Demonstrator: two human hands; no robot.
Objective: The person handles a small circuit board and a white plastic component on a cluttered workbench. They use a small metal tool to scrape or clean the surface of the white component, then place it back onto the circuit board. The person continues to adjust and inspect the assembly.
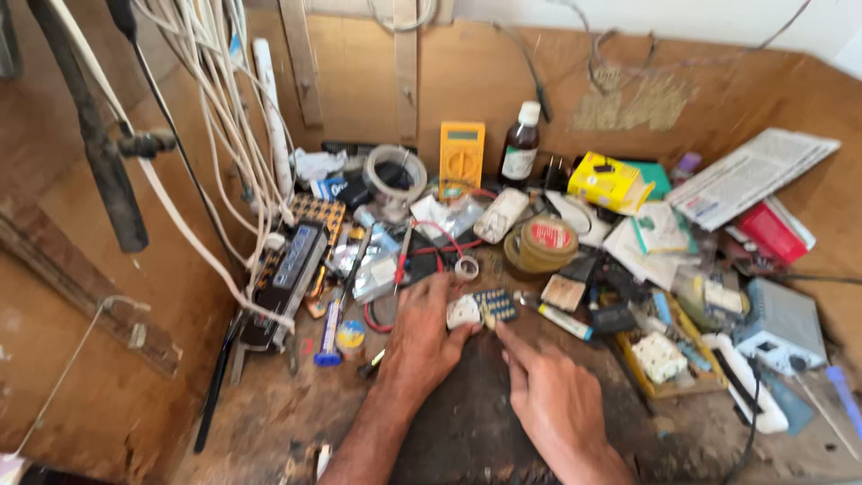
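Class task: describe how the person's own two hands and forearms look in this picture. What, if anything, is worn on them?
Both the left hand and the right hand are bare: no gloves, and no rings or watch that can be made out. The forearms are bare too, with no sleeves in view down to the picture's lower edge.

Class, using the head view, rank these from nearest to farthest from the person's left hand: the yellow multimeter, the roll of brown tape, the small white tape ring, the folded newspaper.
From the left hand:
1. Small white tape ring, just above the fingers.
2. Roll of brown tape, up and to the right.
3. Yellow multimeter, against the back board.
4. Folded newspaper, far right.
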